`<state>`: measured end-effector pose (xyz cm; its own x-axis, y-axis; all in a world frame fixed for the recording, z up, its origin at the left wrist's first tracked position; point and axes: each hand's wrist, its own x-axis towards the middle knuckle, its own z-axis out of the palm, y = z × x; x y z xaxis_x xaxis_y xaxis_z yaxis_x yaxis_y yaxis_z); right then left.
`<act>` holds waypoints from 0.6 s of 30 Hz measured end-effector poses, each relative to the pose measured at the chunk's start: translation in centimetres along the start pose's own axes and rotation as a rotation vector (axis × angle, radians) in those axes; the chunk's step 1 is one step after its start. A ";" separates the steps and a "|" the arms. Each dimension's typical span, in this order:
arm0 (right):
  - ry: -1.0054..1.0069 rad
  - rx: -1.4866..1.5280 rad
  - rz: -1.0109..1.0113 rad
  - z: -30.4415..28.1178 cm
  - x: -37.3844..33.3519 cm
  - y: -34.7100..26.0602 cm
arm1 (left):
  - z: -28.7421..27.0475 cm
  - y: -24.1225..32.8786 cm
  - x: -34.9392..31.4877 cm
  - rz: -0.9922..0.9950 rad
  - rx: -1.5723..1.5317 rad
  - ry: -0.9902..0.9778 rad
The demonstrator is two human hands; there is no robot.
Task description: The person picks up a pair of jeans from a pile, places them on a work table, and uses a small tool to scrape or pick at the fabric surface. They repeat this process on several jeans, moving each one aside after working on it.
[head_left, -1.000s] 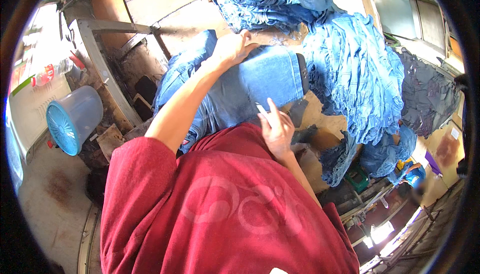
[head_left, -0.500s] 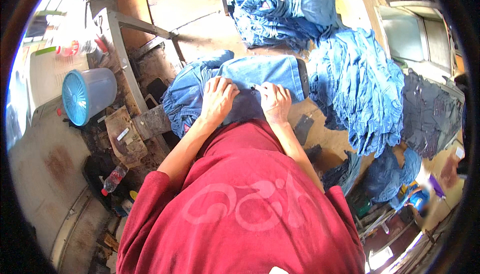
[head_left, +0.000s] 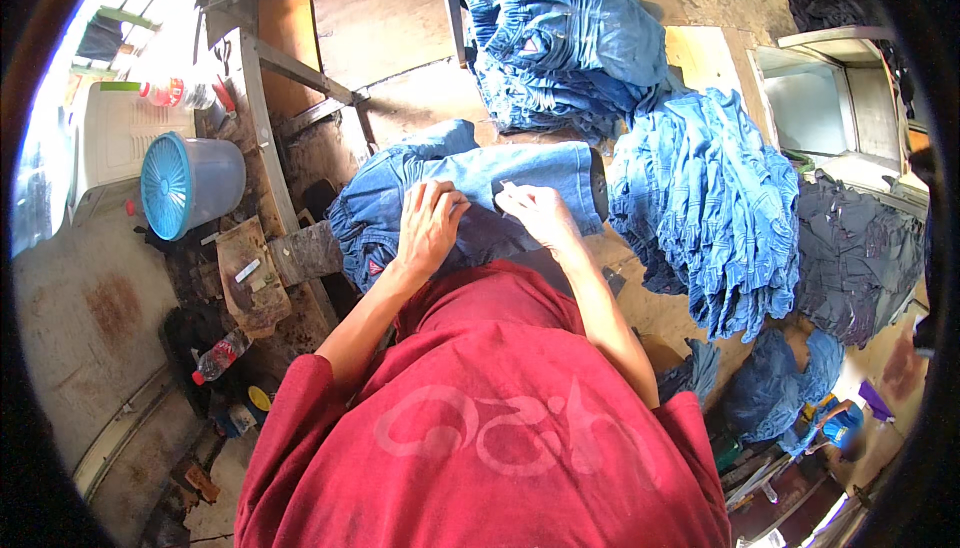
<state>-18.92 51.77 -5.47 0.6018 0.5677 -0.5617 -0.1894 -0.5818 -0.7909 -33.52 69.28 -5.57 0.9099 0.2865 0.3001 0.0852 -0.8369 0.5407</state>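
A pair of blue denim trousers [head_left: 440,160] lies in front of me, one leg stretched over a narrow board [head_left: 598,186] whose dark end shows at the right. My left hand [head_left: 432,226] rests on the near edge of that leg, its bent fingers gripping the cloth. To its right, my right hand [head_left: 541,214] is closed in a pinch against the denim, its fingertips pointing left. Whatever lies between those fingertips is too small to make out. The rest of the trousers bunches up at the left, beside my left forearm.
Tall piles of blue denim [head_left: 570,38] and more folded denim [head_left: 705,213] stand ahead and right, beside dark grey garments [head_left: 858,253]. At left are a clear bucket with a blue lid [head_left: 168,188], a wooden frame [head_left: 262,133] and a plastic bottle [head_left: 222,356].
My right hand has turned, its fingertips now pointing left over the denim. The left hand stays at the near edge with its fingers shifted slightly. The whole view has tilted a little.
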 end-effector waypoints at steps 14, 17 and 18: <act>-0.111 0.551 0.228 -2.0 -0.8 2.4 | -0.7 3.2 0.3 -0.348 -0.177 -0.073; -0.141 0.384 0.142 -1.9 -1.3 1.7 | 0.5 5.5 0.7 -0.641 -0.459 -0.246; -0.142 0.332 0.105 -1.8 -1.3 1.5 | 1.1 5.7 1.0 -0.762 -0.665 -0.288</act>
<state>-18.57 49.12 -5.50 0.4563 0.6040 -0.6534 -0.4995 -0.4338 -0.7499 -31.71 64.31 -3.04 0.7790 0.4346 -0.4521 0.5152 -0.0326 0.8564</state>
